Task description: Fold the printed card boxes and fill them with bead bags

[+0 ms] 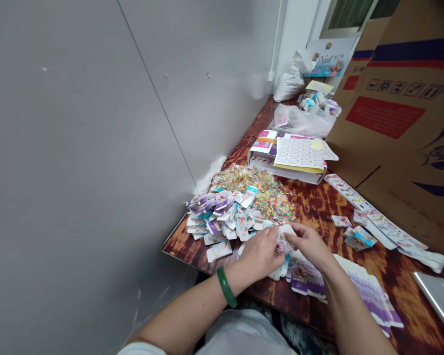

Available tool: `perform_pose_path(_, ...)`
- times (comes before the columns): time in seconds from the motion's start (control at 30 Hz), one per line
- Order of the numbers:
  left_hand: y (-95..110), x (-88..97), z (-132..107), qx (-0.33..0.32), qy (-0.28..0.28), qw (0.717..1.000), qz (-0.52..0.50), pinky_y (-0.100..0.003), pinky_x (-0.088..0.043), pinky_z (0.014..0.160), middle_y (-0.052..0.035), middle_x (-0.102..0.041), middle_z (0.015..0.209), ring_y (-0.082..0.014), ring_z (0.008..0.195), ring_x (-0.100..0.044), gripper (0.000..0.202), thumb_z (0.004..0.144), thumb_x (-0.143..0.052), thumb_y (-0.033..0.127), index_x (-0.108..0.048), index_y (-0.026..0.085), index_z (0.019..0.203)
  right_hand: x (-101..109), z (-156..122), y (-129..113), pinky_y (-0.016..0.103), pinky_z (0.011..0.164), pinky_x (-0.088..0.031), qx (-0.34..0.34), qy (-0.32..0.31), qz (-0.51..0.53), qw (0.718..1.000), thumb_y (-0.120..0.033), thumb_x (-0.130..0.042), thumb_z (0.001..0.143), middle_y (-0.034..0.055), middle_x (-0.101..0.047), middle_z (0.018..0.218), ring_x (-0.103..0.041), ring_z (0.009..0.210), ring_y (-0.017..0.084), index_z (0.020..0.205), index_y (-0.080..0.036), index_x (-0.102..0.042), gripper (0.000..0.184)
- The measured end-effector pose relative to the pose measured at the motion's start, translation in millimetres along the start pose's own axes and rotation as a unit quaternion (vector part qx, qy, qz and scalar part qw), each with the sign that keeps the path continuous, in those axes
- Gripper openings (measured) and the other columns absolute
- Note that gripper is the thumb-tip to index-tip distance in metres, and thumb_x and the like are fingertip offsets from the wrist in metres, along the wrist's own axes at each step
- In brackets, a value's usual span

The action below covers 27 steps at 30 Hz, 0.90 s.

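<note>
The fingers of both hands cover much of the small carton (284,234), so its full print and the state of its flaps cannot be made out. The right forearm hides part of the purple-printed cartons beneath it. A silver-edged object (432,301) and a large brown box (388,88) are cut off by the right border.

The small carton is white, with rounded corners at its upper end and a coloured print on its lower part; the lettering is too small to read.

The small carton lies between the left grip (266,249) and the right grip (306,239). The left grip closes on its lower left side; the right grip pinches its right side, thumb on the near face. Both hold it above the near part of the desk (311,199).

Left of the grip lies a heap of printed cartons (227,214). Beyond the grip spreads a pile of multicoloured clear packets (272,190). Right of and below the grip, a row of flat purple-printed cartons (372,291) overlaps along the desk.
</note>
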State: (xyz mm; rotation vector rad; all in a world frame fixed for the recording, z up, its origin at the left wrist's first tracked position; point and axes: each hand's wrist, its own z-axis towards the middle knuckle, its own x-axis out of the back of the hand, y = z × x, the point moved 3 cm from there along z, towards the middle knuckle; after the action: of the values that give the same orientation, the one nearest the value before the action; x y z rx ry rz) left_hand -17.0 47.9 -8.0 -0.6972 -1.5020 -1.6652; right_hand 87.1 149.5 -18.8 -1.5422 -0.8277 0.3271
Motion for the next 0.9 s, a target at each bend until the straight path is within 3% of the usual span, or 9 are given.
perform_pose_path(0.13,1,7.9,5,0.055,0.047,0.997,-0.040,-0.034,-0.047,0.076,-0.0081,-0.060,0.094,-0.0229,0.086,-0.057,0.038,0.073,-0.056,0.028,-0.050,0.015,0.108,0,-4,-11,0.023,0.046,-0.037,0.012,0.034,0.022,0.999,-0.044,-0.063,0.067,-0.0016,-0.051,0.055,-0.044,0.050,0.010,0.066,-0.014,-0.060,0.030)
perform_pose_path(0.27,-4,18.4,12,0.107,0.097,0.980,-0.140,-0.029,-0.045,0.068,-0.0026,-0.060,0.081,-0.0176,0.074,-0.055,0.023,0.071,-0.057,0.022,-0.055,0.016,0.093,-8,-8,-27,0.026,0.059,-0.045,0.044,-0.002,0.072,0.996,-0.045,-0.069,0.064,0.0021,-0.061,0.068,-0.055,0.064,0.015,0.075,-0.015,-0.064,0.033)
perform_pose_path(0.33,-7,20.6,14,0.099,0.085,0.968,-0.213,-0.027,-0.044,0.067,-0.0014,-0.061,0.081,-0.0162,0.074,-0.055,0.019,0.073,-0.057,0.023,-0.057,0.017,0.091,-10,-8,-26,0.026,0.058,-0.046,0.035,0.014,0.106,0.994,-0.045,-0.072,0.062,0.0021,-0.063,0.071,-0.057,0.065,0.016,0.078,-0.015,-0.063,0.034)
perform_pose_path(0.43,-11,20.8,17,0.081,0.063,0.935,-0.339,-0.026,-0.045,0.071,-0.0023,-0.062,0.086,-0.0160,0.080,-0.057,0.018,0.078,-0.052,0.023,-0.058,0.018,0.095,-9,-6,-18,0.024,0.050,-0.045,0.027,0.087,0.177,0.980,-0.041,-0.075,0.059,-0.0013,-0.062,0.066,-0.056,0.055,0.013,0.091,-0.019,-0.058,0.043)
perform_pose_path(0.6,-15,20.9,20,0.086,0.050,0.859,-0.503,-0.022,-0.044,0.061,0.0014,-0.056,0.082,-0.0109,0.067,-0.057,0.051,0.075,-0.059,0.019,-0.038,0.025,0.122,-9,-10,-16,0.026,0.059,-0.048,0.124,0.166,0.209,0.956,-0.032,-0.075,0.063,-0.0008,-0.062,0.072,-0.060,0.065,0.014,0.100,-0.023,-0.053,0.044)
perform_pose_path(0.73,-13,26.1,23,0.086,0.005,0.842,-0.533,-0.020,-0.043,0.058,0.0008,-0.053,0.085,-0.0082,0.063,-0.055,0.043,0.074,-0.061,0.021,-0.045,0.023,0.114,-8,-14,-19,0.026,0.061,-0.049,0.151,0.179,0.187,0.954,-0.029,-0.074,0.065,0.0005,-0.062,0.075,-0.059,0.068,0.014,0.100,-0.023,-0.058,0.039)
perform_pose_path(0.9,-15,34.1,21,0.104,-0.050,0.844,-0.524,-0.022,-0.044,0.057,-0.0002,-0.054,0.082,-0.0101,0.065,-0.054,0.027,0.072,-0.062,0.026,-0.051,0.017,0.095,-6,-13,-17,0.024,0.050,-0.043,0.088,0.124,0.143,0.978,-0.038,-0.074,0.063,-0.0005,-0.057,0.063,-0.052,0.056,0.012,0.084,-0.018,-0.066,0.030)
